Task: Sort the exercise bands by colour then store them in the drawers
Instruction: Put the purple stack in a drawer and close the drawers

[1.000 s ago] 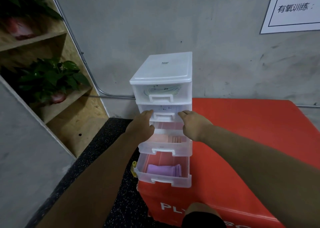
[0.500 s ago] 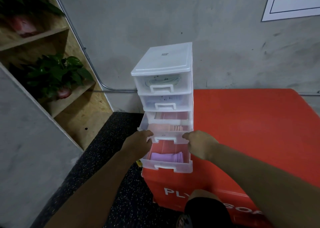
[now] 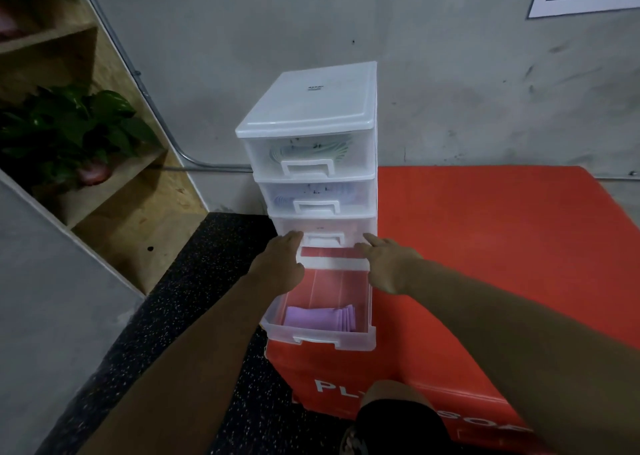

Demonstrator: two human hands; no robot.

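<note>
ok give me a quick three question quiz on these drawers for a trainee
1. True or false: the bottom drawer is pulled out.
2. What colour are the bands in it? A green, B purple, C yellow.
3. Fill in: the left hand and the right hand both touch the front of the ____ drawer from the top.
Key: 1 true; 2 B; 3 third, that is the third drawer.

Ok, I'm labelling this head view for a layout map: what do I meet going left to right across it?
potted plant → left hand → third drawer's handle → right hand → red plyo box
</note>
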